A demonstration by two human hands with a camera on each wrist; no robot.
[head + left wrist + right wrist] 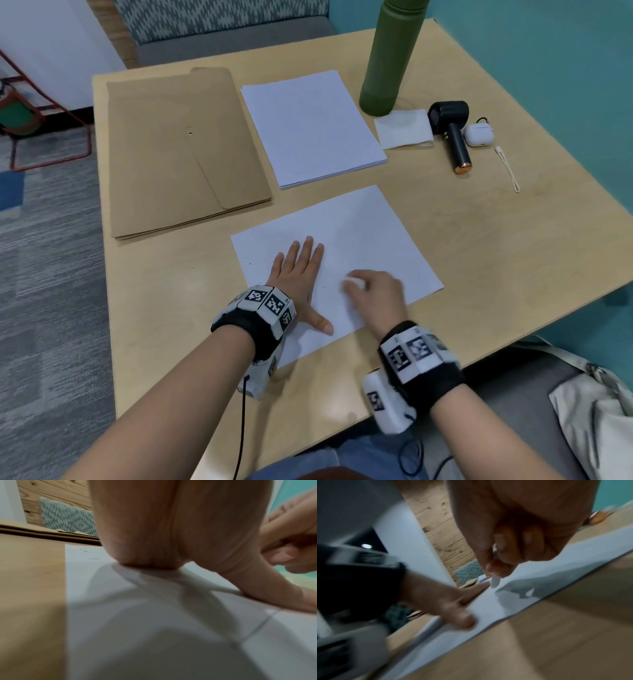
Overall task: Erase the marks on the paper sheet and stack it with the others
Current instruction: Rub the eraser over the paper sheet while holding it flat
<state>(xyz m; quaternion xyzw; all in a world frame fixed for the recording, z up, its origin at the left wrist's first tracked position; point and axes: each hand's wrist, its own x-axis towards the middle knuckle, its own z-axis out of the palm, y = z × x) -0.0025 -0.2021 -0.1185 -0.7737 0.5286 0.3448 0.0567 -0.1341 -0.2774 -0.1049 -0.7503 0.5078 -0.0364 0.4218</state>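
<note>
A single white paper sheet [359,233] lies near the front of the wooden table [496,233], with faint pencil marks near its left edge. My left hand [298,270] presses flat on it, fingers straight and thumb spread; its palm [154,534] fills the left wrist view above the sheet [154,628]. My right hand [373,291] pinches a small white eraser [354,283] against the sheet, just right of the left hand. In the right wrist view the eraser [494,581] sticks out below the curled fingers onto the sheet [488,604]. A stack of white sheets [311,126] lies behind.
A brown envelope folder [181,154] lies at the left of the table. At the back right stand a green bottle [390,58], a folded tissue [404,128], a black handheld fan [450,133], a white earbud case [479,134] and a thin white strap [508,169].
</note>
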